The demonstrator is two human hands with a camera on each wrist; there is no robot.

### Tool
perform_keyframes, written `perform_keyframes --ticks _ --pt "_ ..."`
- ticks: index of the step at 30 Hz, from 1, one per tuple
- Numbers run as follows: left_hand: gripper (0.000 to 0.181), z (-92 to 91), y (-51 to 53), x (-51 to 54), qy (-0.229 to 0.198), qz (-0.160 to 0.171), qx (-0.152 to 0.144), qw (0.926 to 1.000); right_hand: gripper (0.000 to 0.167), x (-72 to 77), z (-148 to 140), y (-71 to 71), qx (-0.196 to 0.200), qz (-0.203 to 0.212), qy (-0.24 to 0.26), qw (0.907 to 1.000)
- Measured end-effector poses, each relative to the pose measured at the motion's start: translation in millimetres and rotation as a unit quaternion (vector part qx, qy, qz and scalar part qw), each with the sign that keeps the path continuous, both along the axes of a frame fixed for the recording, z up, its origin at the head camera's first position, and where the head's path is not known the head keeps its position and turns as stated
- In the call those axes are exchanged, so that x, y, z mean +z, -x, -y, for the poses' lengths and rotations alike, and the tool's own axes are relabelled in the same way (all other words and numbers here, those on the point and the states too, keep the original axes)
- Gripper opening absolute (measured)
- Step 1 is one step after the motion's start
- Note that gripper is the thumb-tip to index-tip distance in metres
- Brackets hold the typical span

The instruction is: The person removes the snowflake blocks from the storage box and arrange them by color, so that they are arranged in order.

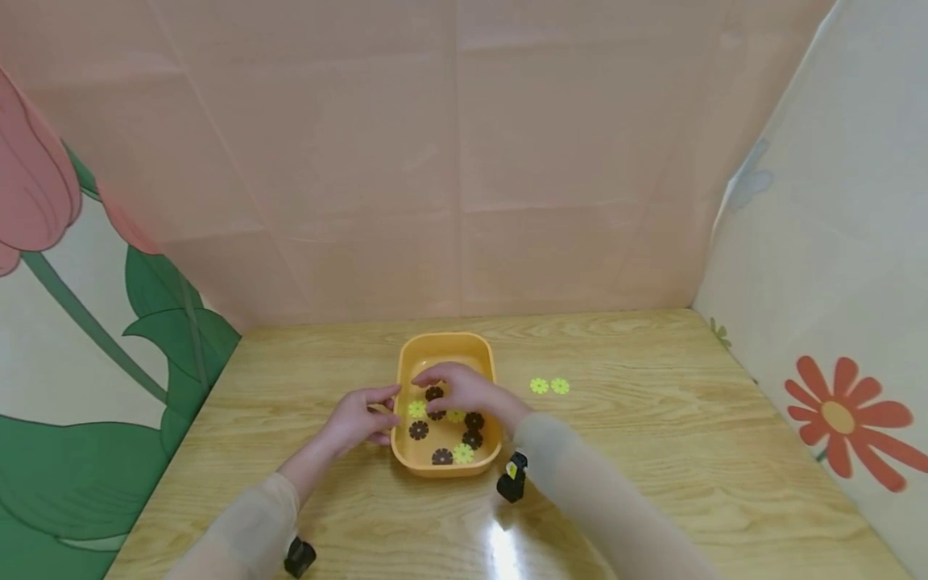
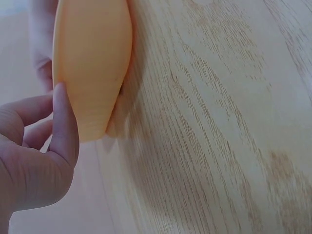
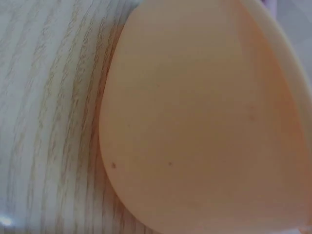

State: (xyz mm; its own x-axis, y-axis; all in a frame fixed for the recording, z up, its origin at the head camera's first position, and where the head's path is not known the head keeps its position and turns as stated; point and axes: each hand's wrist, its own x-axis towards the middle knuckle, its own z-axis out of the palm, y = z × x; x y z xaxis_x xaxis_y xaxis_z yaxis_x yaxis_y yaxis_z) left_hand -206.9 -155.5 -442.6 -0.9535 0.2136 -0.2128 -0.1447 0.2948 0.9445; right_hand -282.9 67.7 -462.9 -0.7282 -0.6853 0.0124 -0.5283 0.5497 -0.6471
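Note:
An orange-yellow container (image 1: 447,470) stands on the table, with several dark brown flower-shaped pieces (image 1: 418,430) and some yellow-green ones (image 1: 462,453) inside. My left hand (image 1: 353,419) touches the container's left side; in the left wrist view the thumb and fingers of that hand (image 2: 39,151) meet the rim of the container (image 2: 92,63). Over the container's inside is my right hand (image 1: 467,388), fingers spread and bent downward above the pieces; whether it touches one, I cannot tell. The right wrist view shows mostly the container's outer wall (image 3: 195,122), and no fingers.
Two yellow-green flower pieces (image 1: 539,386) lie side by side on the wooden table (image 1: 616,451), right of the container. A pink sheet (image 1: 449,161) hangs behind the table, and flower-printed sheets flank it left and right. Black devices are at both wrists.

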Motion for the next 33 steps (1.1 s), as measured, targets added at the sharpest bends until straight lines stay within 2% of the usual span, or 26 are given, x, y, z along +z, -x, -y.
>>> perform_keyframes --ticks 3,14,25,33 --pt "0.059 -0.1 -0.3 1.1 0.001 0.002 -0.001 1.0 0.047 -3.7 2 2.5 0.0 0.006 -0.003 1.0" --pt "0.06 0.4 -1.0 -0.6 -0.001 0.004 -0.002 1.0 0.045 -12.4 8 5.8 0.025 -0.018 -0.024 0.9992" --pt "0.059 2.2 -0.9 -1.9 0.001 -0.004 -0.006 1.0 0.041 -18.9 12 6.8 0.064 -0.071 -0.074 0.9927" --pt "0.06 3.8 -0.3 -2.4 -0.004 -0.004 -0.008 1.0 0.04 -17.2 12 5.6 0.061 -0.065 -0.088 0.9921"
